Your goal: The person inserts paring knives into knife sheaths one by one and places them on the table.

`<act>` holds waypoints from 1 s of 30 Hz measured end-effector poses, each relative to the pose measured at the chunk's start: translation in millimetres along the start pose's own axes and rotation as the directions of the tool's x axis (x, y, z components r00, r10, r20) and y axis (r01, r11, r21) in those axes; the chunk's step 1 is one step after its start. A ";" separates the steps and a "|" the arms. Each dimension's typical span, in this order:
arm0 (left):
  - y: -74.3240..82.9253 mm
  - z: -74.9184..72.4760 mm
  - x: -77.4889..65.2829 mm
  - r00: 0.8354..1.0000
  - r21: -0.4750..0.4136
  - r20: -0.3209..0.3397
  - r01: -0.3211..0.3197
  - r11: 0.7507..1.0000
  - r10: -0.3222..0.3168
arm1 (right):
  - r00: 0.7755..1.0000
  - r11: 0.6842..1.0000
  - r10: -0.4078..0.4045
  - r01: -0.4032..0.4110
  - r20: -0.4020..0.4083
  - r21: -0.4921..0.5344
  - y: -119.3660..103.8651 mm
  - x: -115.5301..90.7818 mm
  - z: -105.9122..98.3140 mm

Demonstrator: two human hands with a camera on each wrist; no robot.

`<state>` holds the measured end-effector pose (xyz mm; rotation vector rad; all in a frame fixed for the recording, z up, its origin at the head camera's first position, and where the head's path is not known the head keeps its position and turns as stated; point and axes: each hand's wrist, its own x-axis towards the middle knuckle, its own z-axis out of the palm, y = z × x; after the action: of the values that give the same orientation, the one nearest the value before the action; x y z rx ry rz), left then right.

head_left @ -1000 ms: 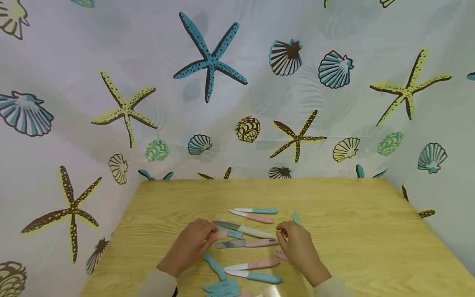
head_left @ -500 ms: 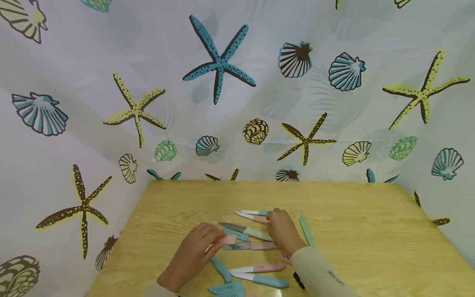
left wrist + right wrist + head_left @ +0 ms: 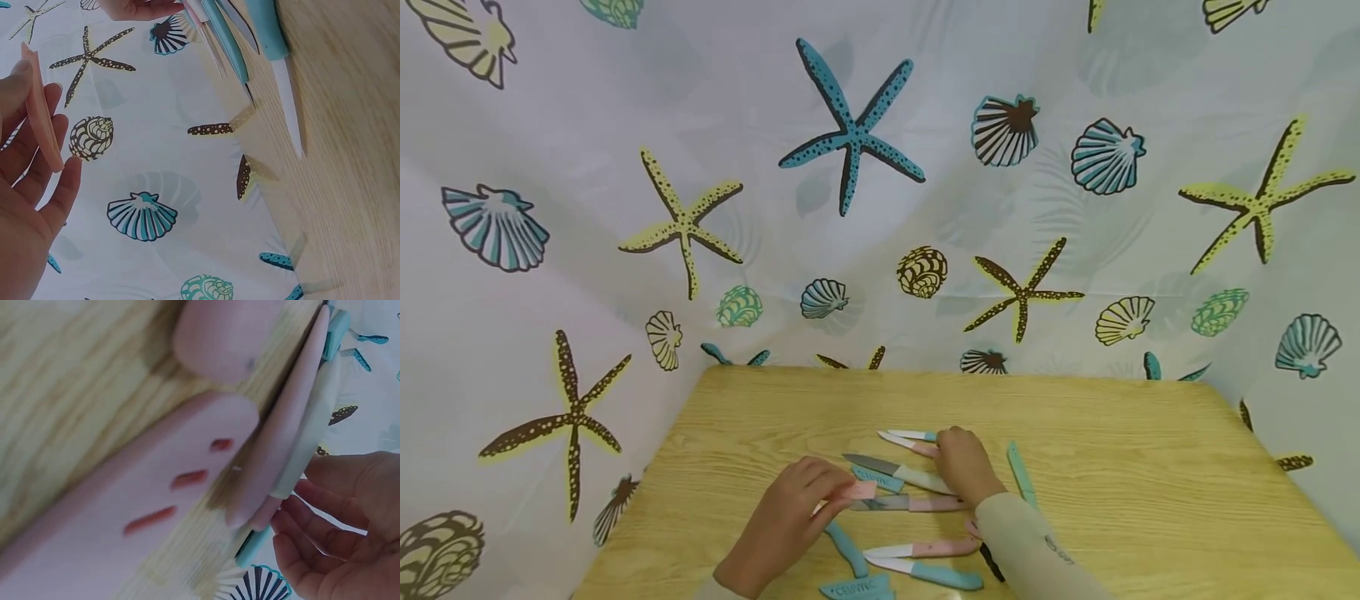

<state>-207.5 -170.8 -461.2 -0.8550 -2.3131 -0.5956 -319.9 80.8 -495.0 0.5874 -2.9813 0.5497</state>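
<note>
My left hand (image 3: 790, 518) holds up a pink blade sheath (image 3: 862, 490) above the knives; in the left wrist view the thumb and fingertips pinch this sheath (image 3: 42, 115). At the back of the group, my right hand (image 3: 967, 465) covers the handle ends of a small pink-handled knife (image 3: 917, 445) and a blue-handled knife (image 3: 910, 434). Its curled fingertips are right at the pink handle in the right wrist view; I cannot tell whether they grip it. A white-handled knife (image 3: 925, 479) and a broad pink-handled knife (image 3: 883, 503) lie just in front.
Nearer me lie another pink-handled knife (image 3: 943, 547), a blue-handled one (image 3: 951, 577), a curved blue handle (image 3: 847, 550) and a blue sheath (image 3: 853, 588). One more blue sheath (image 3: 872, 478) sits under the left side. A green strip (image 3: 1020, 475) lies right. Patterned cloth (image 3: 850, 250) surrounds the table.
My right hand has moved left and away from me, from beside the white handle to the back knives' handles. The left hand keeps the pink sheath raised. The head view has shifted slightly.
</note>
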 end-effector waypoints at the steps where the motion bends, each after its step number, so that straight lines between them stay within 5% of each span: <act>1: 0.0 0.0 0.2 1.000 0.003 0.001 0.003 1.000 -0.003 | 1.000 1.000 0.005 -0.005 0.005 0.004 1.7 -0.3 1.2; 17: 1.1 0.9 -1.3 0.999 0.018 0.032 0.036 0.999 -0.037 | 1.000 0.998 0.003 -0.003 0.008 0.061 10.5 -3.3 0.4; 30: 1.1 4.1 -0.7 1.000 0.004 0.017 0.011 1.000 -0.011 | 0.994 0.994 -0.105 0.106 -0.018 0.041 14.9 -11.9 -12.2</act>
<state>-207.9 -168.0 -464.4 -0.8487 -2.3354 -0.5903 -314.6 102.2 -490.0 0.7356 -2.9099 0.6061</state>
